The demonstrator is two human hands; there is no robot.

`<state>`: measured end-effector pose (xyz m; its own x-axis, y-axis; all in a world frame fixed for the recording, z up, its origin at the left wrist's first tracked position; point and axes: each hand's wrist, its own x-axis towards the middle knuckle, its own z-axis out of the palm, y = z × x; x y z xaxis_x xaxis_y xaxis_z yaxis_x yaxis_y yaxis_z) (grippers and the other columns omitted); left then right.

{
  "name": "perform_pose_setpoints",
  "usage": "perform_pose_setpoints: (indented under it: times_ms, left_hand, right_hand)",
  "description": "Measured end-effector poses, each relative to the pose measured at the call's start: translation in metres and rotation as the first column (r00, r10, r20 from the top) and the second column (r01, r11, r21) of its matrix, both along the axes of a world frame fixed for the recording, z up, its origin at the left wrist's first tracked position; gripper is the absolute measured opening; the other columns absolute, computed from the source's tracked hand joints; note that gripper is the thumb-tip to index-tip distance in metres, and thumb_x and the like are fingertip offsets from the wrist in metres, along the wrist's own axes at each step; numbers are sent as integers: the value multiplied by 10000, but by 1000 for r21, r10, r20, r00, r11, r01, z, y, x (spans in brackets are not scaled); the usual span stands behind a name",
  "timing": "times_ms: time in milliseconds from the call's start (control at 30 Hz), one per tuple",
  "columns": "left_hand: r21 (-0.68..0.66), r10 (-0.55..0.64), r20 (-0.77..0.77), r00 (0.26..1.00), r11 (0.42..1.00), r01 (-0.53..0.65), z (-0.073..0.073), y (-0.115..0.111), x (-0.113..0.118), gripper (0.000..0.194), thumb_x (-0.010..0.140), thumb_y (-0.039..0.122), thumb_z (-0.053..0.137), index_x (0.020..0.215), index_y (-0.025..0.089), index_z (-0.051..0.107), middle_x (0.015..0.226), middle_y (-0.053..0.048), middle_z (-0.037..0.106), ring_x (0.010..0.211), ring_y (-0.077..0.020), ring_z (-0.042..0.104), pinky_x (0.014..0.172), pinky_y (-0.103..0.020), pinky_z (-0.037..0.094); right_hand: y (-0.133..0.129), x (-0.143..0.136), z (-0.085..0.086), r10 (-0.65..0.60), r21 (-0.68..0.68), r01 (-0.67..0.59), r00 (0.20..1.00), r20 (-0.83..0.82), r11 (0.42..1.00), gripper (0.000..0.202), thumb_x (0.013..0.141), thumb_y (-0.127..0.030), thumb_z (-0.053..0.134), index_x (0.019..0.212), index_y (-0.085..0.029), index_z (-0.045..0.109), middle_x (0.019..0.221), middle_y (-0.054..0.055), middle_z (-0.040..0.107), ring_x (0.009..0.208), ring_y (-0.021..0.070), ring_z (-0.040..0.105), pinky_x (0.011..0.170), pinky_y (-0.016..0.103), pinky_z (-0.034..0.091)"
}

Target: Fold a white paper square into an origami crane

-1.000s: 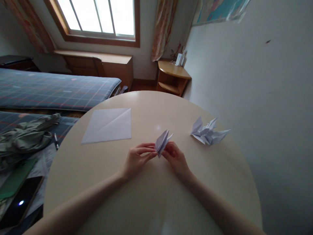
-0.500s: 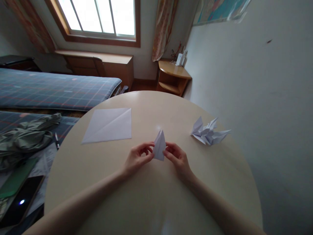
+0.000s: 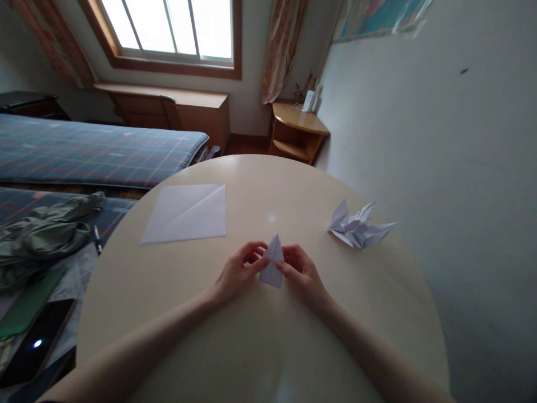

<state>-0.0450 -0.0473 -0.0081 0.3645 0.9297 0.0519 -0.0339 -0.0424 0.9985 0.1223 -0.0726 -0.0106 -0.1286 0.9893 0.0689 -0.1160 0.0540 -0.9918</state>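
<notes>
A small piece of white folded paper [image 3: 272, 270], narrow and pointed at its top, is held between my two hands over the round table [image 3: 268, 347]. My left hand [image 3: 242, 267] pinches its left edge, thumb in front and fingers behind. On the opposite edge, my right hand [image 3: 302, 272] grips it the same way, its thumb on the front face. The fingertips behind the paper are hidden. Farther left lies a stack of white square paper [image 3: 188, 212] with a diagonal crease. To the right sit several folded paper cranes [image 3: 356, 226], bunched together.
Left of the table, a phone [image 3: 37, 341], a green folder [image 3: 31, 302], a pen [image 3: 98, 240] and crumpled cloth [image 3: 50, 235] lie on a bed. A plaid mattress [image 3: 104, 151] lies beyond. A wall [image 3: 474, 196] borders the right side; a corner shelf [image 3: 300, 118] stands behind.
The folded paper has moved slightly toward me and sits lower between my hands. Both thumbs now reach farther onto its front face. The cranes and paper stack stay put.
</notes>
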Motion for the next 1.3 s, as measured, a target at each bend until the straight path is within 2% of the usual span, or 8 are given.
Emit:
perform_pose_setpoints:
  times_ms: [133,300,400,500,600,767,933,1300]
  left_hand:
    - [47,43,4,999,998,-43,-2,0,0,324,764,342,631,1012,200,480,749,10,591,636,-110,551,584,-211,433]
    - [222,98,-163,982,973,-60,-1,-3,0,112,817,287,559,819,181,522,738,7,554,603,-90,519,538,-186,425]
    - [383,107,-200,974,923,-23,2,-6,1,100,829,264,538,799,172,565,951,-47,528,666,-92,520,555,-194,444]
    - [451,131,-249,960,892,-4,6,-8,0,117,835,268,538,807,172,597,875,-39,504,650,-96,486,557,-197,429]
    - [405,21,-250,968,910,85,9,-8,-2,241,883,337,460,786,159,591,697,-1,477,567,-84,450,527,-189,401]
    - [173,-195,-89,977,963,208,6,-8,-3,340,866,467,461,820,144,554,679,11,485,480,-54,448,425,-154,366]
    - [116,-205,-27,978,972,206,-2,-8,-3,343,870,475,458,843,145,547,645,14,504,454,-53,437,405,-150,352]
    - [250,-153,-191,969,947,199,5,-11,-4,321,936,403,329,812,160,498,646,12,522,481,-81,516,522,-207,445]
  right_hand:
    - [3,-1,0,-52,-28,52,998,-25,998,407,721,-332,677,1056,-233,468,616,-51,583,524,108,500,498,230,391]
    - [1,0,2,-61,-20,61,998,27,998,238,688,-365,701,785,-194,567,622,-22,589,505,104,499,480,245,416]
    - [-4,0,5,-25,25,23,998,53,999,199,736,-352,668,825,-207,565,605,-37,563,504,96,490,475,231,413]
    - [-7,0,4,26,56,-30,997,78,998,210,753,-362,656,861,-215,552,690,-20,582,563,104,526,517,239,441]
    - [-6,0,3,62,87,-74,989,135,993,272,725,-409,676,864,-216,543,784,6,599,657,135,568,595,281,476]
    - [-5,2,2,167,152,-193,972,165,969,412,668,-542,675,884,-218,543,809,17,573,687,153,561,621,298,475]
    - [-6,2,-4,188,132,-196,980,70,972,401,817,-598,443,867,-218,562,714,0,508,551,113,455,489,245,389]
    - [-7,2,2,217,204,-237,969,116,950,212,897,-406,438,938,-228,548,715,-13,491,562,106,454,514,245,389]
